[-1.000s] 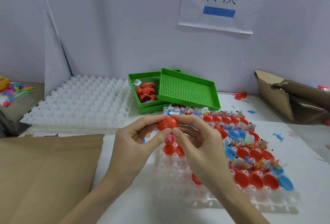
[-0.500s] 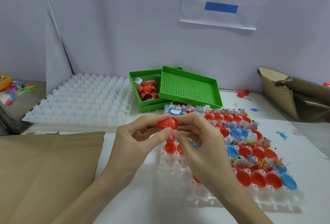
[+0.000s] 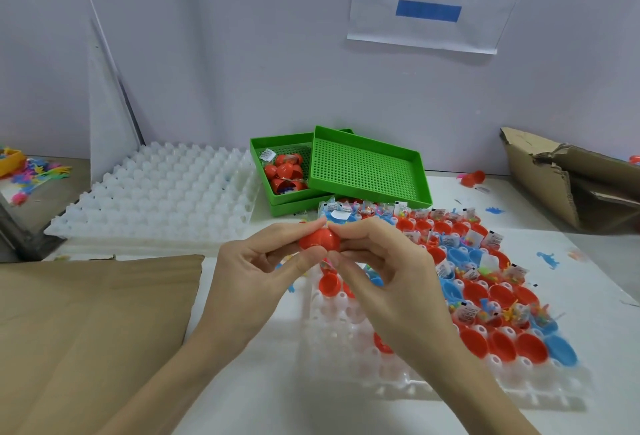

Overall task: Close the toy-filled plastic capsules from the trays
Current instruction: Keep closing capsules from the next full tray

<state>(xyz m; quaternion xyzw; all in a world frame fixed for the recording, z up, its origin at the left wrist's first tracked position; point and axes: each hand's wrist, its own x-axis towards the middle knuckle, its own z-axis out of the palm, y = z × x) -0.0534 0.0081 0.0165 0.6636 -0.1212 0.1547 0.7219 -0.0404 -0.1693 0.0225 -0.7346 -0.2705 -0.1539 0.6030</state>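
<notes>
I am pinching the red capsule between both hands above the near-left corner of the filled tray: my left hand is curling its thumb and forefinger round the capsule's left half, and my right hand is curling its thumb and forefinger round the right half, with the remaining fingers of each hand folded loosely beneath. The fingertips of the two hands are nearly meeting over the top of the shell, so I cannot tell whether the seam is fully seated. To complete this step well, I am judging that the two halves need to be pushed squarely toward each other along one axis, not twisted, and that the pressure belongs on the domes rather than near the rim, where soft plastic is likely to flex and spring apart. Any toy part or paper slip caught at the seam is likely to stop the closure, so I am treating a gap as a reason to reopen, not to squeeze harder. Beyond my hands, the filled tray is holding open red and blue capsule halves with toys and slips. Further back, the green basket is holding closed red capsules and looks like the drop point. An empty white tray is lying to its left.
</notes>
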